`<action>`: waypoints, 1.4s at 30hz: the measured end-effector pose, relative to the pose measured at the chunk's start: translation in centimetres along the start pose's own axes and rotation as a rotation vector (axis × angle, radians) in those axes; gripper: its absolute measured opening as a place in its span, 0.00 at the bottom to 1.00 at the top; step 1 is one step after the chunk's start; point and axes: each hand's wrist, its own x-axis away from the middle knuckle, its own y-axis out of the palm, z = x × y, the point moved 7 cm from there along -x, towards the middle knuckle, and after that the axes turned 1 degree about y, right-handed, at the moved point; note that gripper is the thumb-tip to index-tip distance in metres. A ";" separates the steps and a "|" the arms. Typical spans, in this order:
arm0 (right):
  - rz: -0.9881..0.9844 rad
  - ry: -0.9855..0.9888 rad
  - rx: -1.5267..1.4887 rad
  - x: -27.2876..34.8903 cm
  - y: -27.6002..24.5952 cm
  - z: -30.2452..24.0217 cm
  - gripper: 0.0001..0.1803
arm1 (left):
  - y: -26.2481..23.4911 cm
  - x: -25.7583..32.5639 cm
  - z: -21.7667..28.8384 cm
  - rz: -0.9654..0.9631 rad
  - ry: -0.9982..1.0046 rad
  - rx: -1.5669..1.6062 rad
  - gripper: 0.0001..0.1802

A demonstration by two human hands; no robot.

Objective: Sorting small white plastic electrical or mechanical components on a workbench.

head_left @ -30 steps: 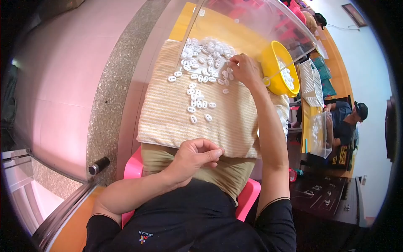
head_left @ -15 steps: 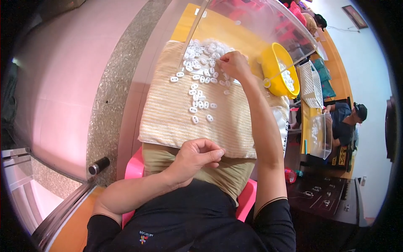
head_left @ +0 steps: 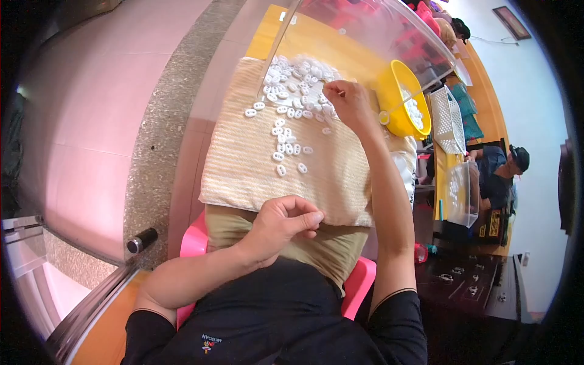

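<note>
Fingers of the right hand (head_left: 348,103) have moved from the far edge into the pile of white oval pieces (head_left: 298,88), pinching closed on one beneath the fingertips. Left hand (head_left: 283,226) stays loosely curled, contents hidden, at the striped cloth's (head_left: 243,164) near edge.

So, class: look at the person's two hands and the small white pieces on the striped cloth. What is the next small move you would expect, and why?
Probably the right hand pinches up one white piece from the heap. Its fingertips are down at the heap's edge on the striped cloth. The left hand is curled loosely at the cloth's near edge; whether it holds anything cannot be told.
</note>
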 end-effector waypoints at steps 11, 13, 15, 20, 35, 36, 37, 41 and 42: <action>-0.278 0.210 -0.870 16.8 -1.4 -6.7 0.05 | -0.8 -0.5 0.9 0.113 0.187 0.068 0.11; -0.328 0.196 -0.813 18.1 -1.3 -7.9 0.06 | -0.4 -0.4 0.9 0.052 0.184 0.043 0.10; -0.347 0.200 -0.814 19.0 -1.1 -8.1 0.06 | -0.1 -0.3 0.5 0.015 0.175 0.018 0.10; -0.319 0.221 -0.851 20.5 -0.9 -7.1 0.06 | 0.9 0.0 0.1 -0.044 0.130 -0.008 0.10; 0.045 0.258 -0.208 22.8 -9.2 2.9 0.08 | 0.4 -0.2 -1.9 0.003 0.010 -0.096 0.12; 0.042 0.272 -0.048 22.6 -10.1 4.0 0.09 | 0.4 -0.2 -2.0 -0.016 0.013 -0.115 0.12; 0.039 0.286 0.111 22.6 -11.0 5.1 0.10 | 0.4 -0.3 -2.1 -0.037 0.016 -0.136 0.12; -0.070 0.254 0.412 22.7 -11.7 7.8 0.13 | 0.7 -0.2 -2.3 -0.026 0.009 -0.150 0.11; -0.068 0.255 0.412 22.8 -11.8 8.3 0.13 | 0.8 -0.2 -2.3 -0.014 0.003 -0.134 0.10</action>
